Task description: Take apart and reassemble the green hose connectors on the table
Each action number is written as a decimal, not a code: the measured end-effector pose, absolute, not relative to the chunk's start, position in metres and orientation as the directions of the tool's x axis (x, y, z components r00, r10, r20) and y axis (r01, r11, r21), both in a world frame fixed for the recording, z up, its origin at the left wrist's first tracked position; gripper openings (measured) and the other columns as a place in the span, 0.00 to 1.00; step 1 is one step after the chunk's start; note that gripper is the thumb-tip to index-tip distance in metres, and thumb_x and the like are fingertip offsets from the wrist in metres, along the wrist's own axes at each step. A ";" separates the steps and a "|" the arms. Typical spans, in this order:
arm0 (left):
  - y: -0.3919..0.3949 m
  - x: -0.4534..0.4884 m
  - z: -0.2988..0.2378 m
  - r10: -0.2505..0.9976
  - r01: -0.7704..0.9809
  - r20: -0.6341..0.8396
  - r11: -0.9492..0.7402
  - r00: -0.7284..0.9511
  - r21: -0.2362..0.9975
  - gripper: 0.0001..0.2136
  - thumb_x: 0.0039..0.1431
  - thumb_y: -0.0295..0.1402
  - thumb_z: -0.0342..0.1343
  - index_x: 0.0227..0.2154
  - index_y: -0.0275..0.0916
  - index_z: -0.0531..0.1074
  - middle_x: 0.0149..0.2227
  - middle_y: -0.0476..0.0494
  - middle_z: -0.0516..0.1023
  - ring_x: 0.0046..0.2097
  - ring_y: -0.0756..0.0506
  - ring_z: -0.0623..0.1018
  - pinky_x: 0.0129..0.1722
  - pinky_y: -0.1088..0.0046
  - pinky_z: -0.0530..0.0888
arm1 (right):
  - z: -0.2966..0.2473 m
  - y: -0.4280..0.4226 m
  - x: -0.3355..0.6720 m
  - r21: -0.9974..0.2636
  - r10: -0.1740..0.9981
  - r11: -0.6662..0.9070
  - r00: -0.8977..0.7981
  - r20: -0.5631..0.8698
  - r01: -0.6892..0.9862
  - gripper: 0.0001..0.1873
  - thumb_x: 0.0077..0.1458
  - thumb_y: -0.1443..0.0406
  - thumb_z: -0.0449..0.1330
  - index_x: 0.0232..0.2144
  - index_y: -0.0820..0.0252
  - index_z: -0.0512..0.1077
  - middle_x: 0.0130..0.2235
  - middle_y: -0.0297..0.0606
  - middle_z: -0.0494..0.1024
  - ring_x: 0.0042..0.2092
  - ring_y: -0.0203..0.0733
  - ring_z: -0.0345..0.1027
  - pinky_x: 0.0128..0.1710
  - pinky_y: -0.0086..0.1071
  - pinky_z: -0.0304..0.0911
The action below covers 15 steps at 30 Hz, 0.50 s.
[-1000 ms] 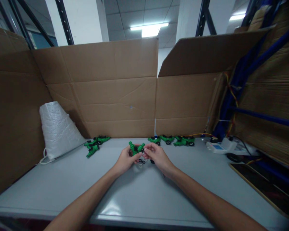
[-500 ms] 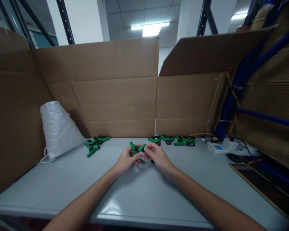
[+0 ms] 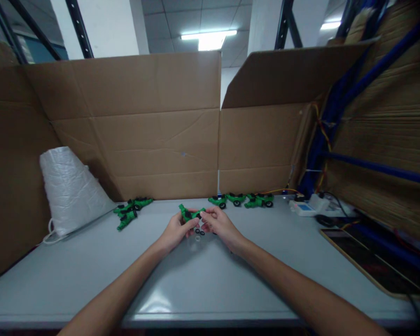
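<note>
Above the middle of the table, my left hand [image 3: 178, 232] is closed around the left part of a small green and black toy vehicle [image 3: 186, 213]. At the toy's right end, the thumb and fingers of my right hand [image 3: 220, 224] pinch it near a black wheel; the fingers partly cover that end. Small black rings [image 3: 199, 232] and a pale ring [image 3: 198, 238] lie on the table just below my hands. More green toys [image 3: 126, 218] are piled at the back left. Several wheeled green toys [image 3: 236, 199] stand in a row at the back right.
Cardboard walls [image 3: 154, 149] enclose the grey table [image 3: 182, 289] at the back and sides. On the left stands a white wrapped bundle [image 3: 73, 191]. A power strip [image 3: 305, 208] with cables and a dark flat panel [image 3: 367, 261] are at the right, beside a blue rack [image 3: 322, 135].
The view has turned slightly right, so everything sits further left. The toy's right end is now tilted and pressed closer between my fingers; both hands keep hold of it.
</note>
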<state>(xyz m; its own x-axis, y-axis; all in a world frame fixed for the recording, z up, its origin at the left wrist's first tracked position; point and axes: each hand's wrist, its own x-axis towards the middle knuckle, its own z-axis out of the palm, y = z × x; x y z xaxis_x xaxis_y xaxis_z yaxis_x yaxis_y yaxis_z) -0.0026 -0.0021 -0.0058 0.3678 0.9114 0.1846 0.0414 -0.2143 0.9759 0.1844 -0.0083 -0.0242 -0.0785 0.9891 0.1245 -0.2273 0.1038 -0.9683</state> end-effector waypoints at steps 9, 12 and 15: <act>-0.001 0.001 -0.007 0.899 -0.063 0.115 -0.097 0.423 0.993 0.25 0.59 0.50 0.66 0.48 0.34 0.73 0.34 0.44 0.77 0.25 0.54 0.69 0.22 0.79 0.59 | -0.021 -0.008 0.185 -0.961 0.971 0.112 -0.177 0.160 -0.252 0.29 0.50 0.42 0.70 0.37 0.58 0.69 0.28 0.33 0.78 0.29 0.38 0.73 0.29 0.29 0.65; -0.003 0.001 -0.004 0.891 -0.085 0.103 -0.073 0.443 0.994 0.22 0.60 0.48 0.66 0.46 0.34 0.73 0.34 0.44 0.77 0.27 0.53 0.70 0.24 0.79 0.61 | -0.019 -0.008 0.184 -0.958 0.971 0.114 -0.172 0.163 -0.263 0.29 0.50 0.42 0.71 0.37 0.58 0.69 0.29 0.32 0.78 0.30 0.38 0.74 0.29 0.29 0.64; -0.004 0.001 -0.001 0.888 -0.127 0.095 -0.042 0.449 0.991 0.21 0.59 0.47 0.67 0.44 0.34 0.73 0.34 0.44 0.76 0.29 0.51 0.72 0.24 0.78 0.63 | -0.018 -0.008 0.184 -0.960 0.972 0.106 -0.179 0.155 -0.258 0.30 0.49 0.42 0.71 0.38 0.58 0.70 0.29 0.32 0.78 0.29 0.37 0.72 0.29 0.29 0.64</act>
